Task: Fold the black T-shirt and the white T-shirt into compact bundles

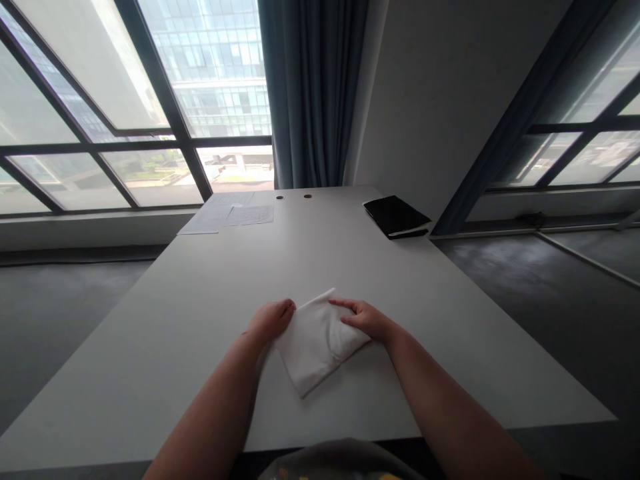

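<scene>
Hands on the cloth: a folded white cloth lies near the front edge of the white table, turned at an angle. The left hand is curled, its fingertips pinching the cloth's left edge. The right hand lies on the right side, fingers bent, pressing down on the fabric. Far back, papers sit at the left and a black notebook at the right edge.
</scene>
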